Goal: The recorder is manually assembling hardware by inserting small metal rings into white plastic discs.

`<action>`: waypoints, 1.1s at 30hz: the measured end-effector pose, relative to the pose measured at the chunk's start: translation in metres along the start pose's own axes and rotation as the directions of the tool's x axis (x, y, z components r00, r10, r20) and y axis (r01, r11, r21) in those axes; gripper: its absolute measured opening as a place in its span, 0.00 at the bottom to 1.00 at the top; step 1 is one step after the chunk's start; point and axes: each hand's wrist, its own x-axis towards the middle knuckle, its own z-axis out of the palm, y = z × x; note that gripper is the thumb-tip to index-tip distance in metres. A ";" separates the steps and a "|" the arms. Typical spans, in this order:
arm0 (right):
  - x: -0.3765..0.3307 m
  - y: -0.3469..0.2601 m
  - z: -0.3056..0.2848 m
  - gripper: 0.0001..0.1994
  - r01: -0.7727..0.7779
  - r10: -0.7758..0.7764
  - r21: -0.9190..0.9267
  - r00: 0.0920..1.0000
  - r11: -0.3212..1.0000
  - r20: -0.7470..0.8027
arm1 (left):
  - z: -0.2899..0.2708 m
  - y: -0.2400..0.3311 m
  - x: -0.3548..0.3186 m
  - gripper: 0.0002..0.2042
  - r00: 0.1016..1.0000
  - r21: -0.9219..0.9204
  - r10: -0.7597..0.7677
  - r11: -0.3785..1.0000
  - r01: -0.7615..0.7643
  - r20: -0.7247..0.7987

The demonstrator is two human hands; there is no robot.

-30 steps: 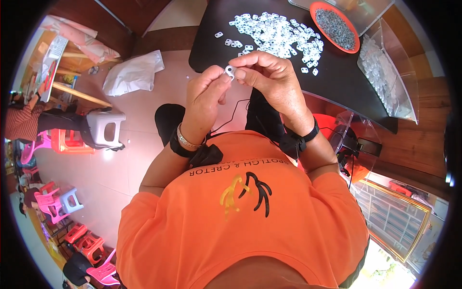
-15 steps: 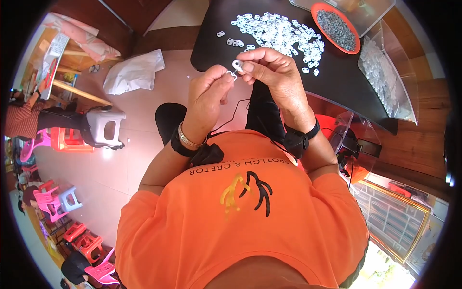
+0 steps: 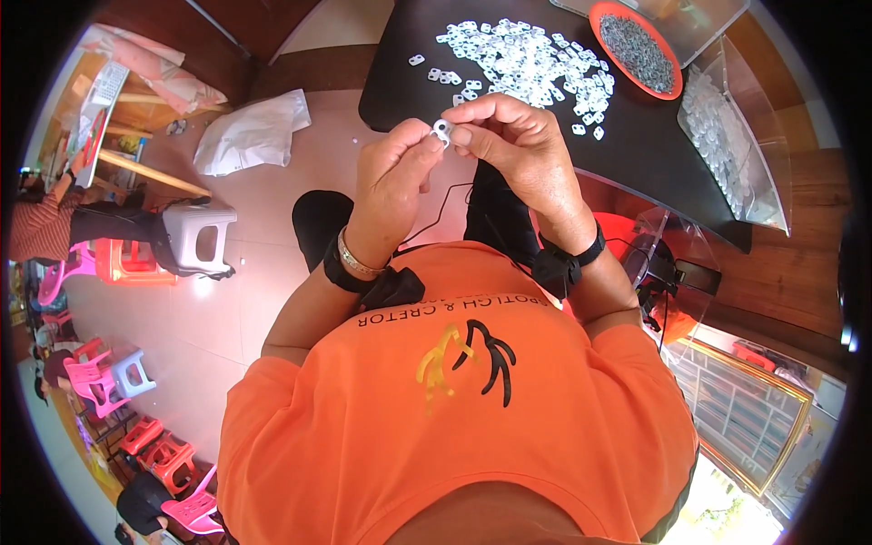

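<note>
My left hand (image 3: 395,173) and my right hand (image 3: 516,145) meet in front of me, just off the near edge of the black table (image 3: 400,77). Between their fingertips is a small white plastic piece (image 3: 442,128) with a round hole in it. The left thumb and fingers pinch its left side, where a second small part partly shows. My right thumb and forefinger close on it from the right. Beyond the hands, many similar white two-holed pieces (image 3: 513,59) lie spread on the table.
An orange dish (image 3: 595,18) of small grey metal parts stands at the table's far right. Beside it is a clear bin (image 3: 772,182) of translucent pieces. A white bag (image 3: 245,136) lies on the floor at left, with stools (image 3: 200,238) and other people beyond.
My right hand has brought its white piece against what the left fingers hold; the gap with a thin metal part between them has closed. The left hand has barely moved.
</note>
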 end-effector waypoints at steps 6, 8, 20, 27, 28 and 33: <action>-0.003 0.012 0.005 0.07 0.017 -0.017 0.049 1.000 0.999 0.002 | 0.001 -0.006 0.000 0.10 0.999 -0.089 -0.034 0.996 0.033 -0.012; -0.005 0.012 0.008 0.08 0.005 -0.006 0.068 1.000 0.998 0.010 | 0.004 -0.004 0.001 0.10 0.998 -0.104 -0.050 0.993 0.047 -0.030; -0.007 0.017 0.006 0.11 0.065 -0.064 -0.056 0.998 0.996 0.020 | 0.003 -0.006 0.001 0.12 0.992 -0.131 -0.125 0.984 0.122 -0.011; -0.006 0.017 0.014 0.16 0.299 -0.332 -0.517 0.943 0.802 0.030 | 0.010 -0.009 0.001 0.12 0.987 -0.126 -0.146 0.982 0.138 -0.061; -0.006 0.017 0.016 0.16 0.359 -0.427 -0.643 0.903 0.677 0.056 | 0.009 -0.011 0.001 0.12 0.987 -0.125 -0.147 0.982 0.139 -0.059; -0.006 0.015 0.017 0.12 0.393 -0.470 -0.712 0.877 0.582 0.101 | 0.003 -0.019 0.002 0.12 0.998 -0.053 -0.027 0.998 0.024 -0.065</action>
